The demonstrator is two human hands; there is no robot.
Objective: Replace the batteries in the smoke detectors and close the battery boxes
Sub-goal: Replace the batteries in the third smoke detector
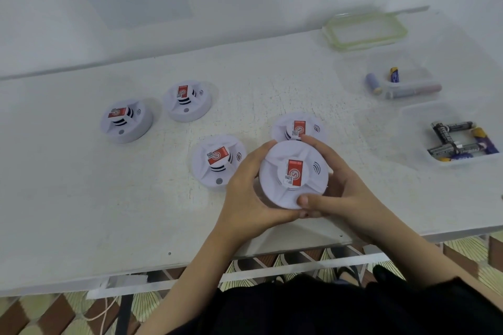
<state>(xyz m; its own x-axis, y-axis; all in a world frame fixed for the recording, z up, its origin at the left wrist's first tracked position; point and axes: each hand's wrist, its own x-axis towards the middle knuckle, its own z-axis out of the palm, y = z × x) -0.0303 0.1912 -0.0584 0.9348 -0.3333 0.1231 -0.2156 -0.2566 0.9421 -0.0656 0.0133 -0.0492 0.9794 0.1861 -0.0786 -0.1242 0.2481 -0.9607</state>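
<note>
Now the left grip (247, 193) and right grip (345, 185) clamp opposite rims of 1 smoke detector (292, 174) near the tabletop's (81, 198) front edge. 4 other detectors (217, 162) crowd behind and left. 2 battery tubs (419, 128) sit near the right edge.

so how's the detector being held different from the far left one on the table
The held detector is gripped by the left hand and right hand; the far-left detector lies untouched on the table. The far-left detector shows a grey button; none shows on the held detector. Both are white, round, red-labelled.
</note>
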